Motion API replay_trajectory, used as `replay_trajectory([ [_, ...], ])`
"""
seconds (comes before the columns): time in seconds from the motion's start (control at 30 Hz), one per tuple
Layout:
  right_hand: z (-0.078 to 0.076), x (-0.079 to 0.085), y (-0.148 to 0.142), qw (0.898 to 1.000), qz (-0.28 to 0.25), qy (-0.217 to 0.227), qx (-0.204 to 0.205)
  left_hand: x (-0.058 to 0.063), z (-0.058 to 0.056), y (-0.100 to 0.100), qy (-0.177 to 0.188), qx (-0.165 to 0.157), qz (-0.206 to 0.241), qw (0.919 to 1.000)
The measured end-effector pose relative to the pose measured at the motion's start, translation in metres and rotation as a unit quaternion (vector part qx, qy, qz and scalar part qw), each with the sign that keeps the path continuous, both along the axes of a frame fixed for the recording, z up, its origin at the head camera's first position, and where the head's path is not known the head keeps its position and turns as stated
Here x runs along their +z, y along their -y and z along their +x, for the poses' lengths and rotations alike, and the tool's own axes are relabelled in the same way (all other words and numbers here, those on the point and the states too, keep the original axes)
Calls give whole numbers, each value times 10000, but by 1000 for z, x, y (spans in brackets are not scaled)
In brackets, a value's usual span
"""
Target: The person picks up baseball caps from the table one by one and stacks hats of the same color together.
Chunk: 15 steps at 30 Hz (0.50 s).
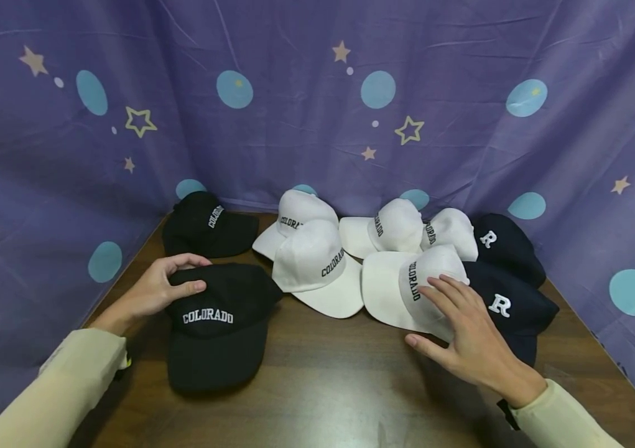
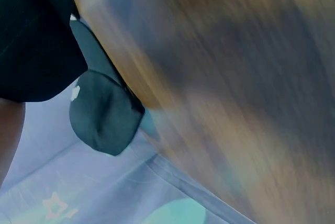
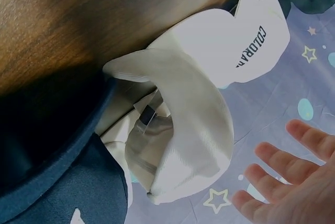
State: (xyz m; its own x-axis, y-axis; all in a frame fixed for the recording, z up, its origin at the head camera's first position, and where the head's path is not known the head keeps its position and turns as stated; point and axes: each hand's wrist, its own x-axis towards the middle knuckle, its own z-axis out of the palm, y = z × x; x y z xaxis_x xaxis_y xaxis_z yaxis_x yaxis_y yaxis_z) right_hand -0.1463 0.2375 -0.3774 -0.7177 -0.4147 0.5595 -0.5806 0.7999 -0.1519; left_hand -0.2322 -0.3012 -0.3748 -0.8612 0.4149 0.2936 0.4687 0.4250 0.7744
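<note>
On the left, my left hand point(image 1: 152, 289) pinches the crown of a black cap point(image 1: 222, 330) lettered COLORADO between thumb and fingers. The cap's brim points toward me, and it fills the upper left of the left wrist view point(image 2: 31, 41). My right hand point(image 1: 468, 336) hovers with spread fingers in front of a white COLORADO cap point(image 1: 390, 289), hiding part of its crown. In the right wrist view, fingers of that hand point(image 3: 293, 182) stand apart from the white cap point(image 3: 201, 124), whose open underside shows a strap. A navy cap with an R point(image 1: 502, 305) lies just beyond the right wrist.
Another black cap point(image 1: 205, 224) lies at the back left of the wooden table point(image 1: 323, 379). Several white caps point(image 1: 317, 261) crowd the back middle, with a second navy R cap point(image 1: 510, 249) at the back right. A purple patterned curtain point(image 1: 306, 143) hangs behind.
</note>
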Motion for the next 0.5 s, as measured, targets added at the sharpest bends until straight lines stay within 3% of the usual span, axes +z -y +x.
replay_trajectory([
  [0.33,0,-2,1,10000,-24,23,8,-11,0,-28,286,-494,425,9975],
  [0.5,1,-2,2,9999,-47,89,-10,-20,-3,-38,286,-283,278,9988],
])
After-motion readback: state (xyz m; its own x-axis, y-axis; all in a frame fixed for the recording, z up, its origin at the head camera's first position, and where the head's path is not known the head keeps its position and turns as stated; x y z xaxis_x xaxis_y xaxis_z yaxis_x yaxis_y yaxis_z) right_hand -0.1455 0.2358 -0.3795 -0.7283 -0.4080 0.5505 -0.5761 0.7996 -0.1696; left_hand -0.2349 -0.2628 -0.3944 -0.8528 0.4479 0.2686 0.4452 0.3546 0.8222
